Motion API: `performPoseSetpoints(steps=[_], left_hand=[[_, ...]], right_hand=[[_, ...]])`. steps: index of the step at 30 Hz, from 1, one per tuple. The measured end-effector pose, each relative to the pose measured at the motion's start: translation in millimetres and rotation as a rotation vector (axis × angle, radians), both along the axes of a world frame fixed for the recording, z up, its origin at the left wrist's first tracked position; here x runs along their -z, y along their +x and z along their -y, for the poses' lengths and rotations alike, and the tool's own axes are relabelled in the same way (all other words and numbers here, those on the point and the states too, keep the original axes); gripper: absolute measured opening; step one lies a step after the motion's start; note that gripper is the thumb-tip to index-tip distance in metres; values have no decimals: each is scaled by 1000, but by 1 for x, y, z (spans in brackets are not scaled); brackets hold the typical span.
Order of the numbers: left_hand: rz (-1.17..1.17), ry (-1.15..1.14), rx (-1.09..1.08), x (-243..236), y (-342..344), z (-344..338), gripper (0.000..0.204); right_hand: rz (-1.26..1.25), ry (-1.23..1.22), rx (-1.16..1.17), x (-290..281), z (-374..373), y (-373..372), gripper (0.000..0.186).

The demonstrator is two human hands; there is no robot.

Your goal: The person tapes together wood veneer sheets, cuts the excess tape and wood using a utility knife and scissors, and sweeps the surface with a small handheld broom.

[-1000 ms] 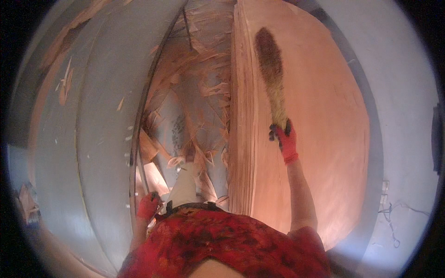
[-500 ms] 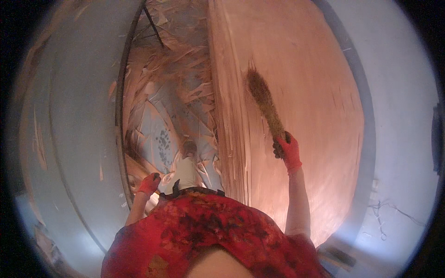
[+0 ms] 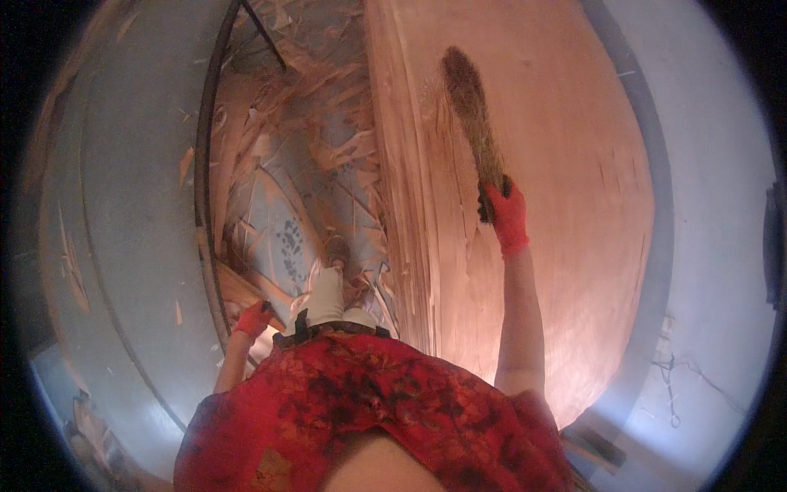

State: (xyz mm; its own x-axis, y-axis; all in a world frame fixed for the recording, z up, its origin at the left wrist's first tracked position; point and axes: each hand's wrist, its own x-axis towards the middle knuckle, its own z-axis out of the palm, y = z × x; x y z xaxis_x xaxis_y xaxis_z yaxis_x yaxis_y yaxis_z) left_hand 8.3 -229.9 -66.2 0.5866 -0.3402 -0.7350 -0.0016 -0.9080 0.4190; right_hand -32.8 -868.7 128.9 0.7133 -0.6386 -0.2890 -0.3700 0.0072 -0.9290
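My right hand (image 3: pixel 503 209), in a red glove with dark fingers, grips a hand broom (image 3: pixel 470 102) by its narrow near end. The broom's brown bristles fan out away from me over a broad stack of thin wood sheets (image 3: pixel 566 189). Cracks and small splits show in the top sheet near my right hand, and layered edges run down the stack's left side. My left hand (image 3: pixel 256 318), gloved the same way, hangs low at my left side beside the wood scraps. Its fingers are curled in, and I see nothing in them.
Torn strips of veneer (image 3: pixel 246 139) litter the floor between the stack and a dark curved rail or hose (image 3: pixel 204 164) on the left. A thin dark bar (image 3: pixel 264 34) slants across the far end. Loose cables (image 3: pixel 674 385) lie at the right.
My right hand has moved farther from me with the broom, whose bristle end now sits farther up the stack. My left hand has shifted slightly left.
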Motion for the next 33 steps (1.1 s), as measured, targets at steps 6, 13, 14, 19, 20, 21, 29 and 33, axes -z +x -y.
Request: performPoseSetpoints(steps=[6,13,14,19,20,21,29,33], left_hand=[[92,-35,151,26,7,0,37],[125,-34,134,20,19,9,35],[39,-122,2,16,20,13,35],[20,-14,-97,1,30,40,38],[17,-10,-55,-3,32,43,39],[35,-11,-23,-6,34,45,39],[-85,-51,-85,-11,26,52,39],[7,-133,5,-2,15,52,43]], right_hand=[[-297,-94,-102,14,24,50,31],[-233,-233,21,-3,-19,-42,49],[-374,-240,-22,8,-26,-42,56],[-406,-94,-102,12,-16,-45,44],[-353,71,-1,-7,-10,-58,41],[-201,149,-6,-30,-8,-75,34],[-4,38,187,-47,-53,-101,37],[-425,-210,-29,16,-57,-92,44]])
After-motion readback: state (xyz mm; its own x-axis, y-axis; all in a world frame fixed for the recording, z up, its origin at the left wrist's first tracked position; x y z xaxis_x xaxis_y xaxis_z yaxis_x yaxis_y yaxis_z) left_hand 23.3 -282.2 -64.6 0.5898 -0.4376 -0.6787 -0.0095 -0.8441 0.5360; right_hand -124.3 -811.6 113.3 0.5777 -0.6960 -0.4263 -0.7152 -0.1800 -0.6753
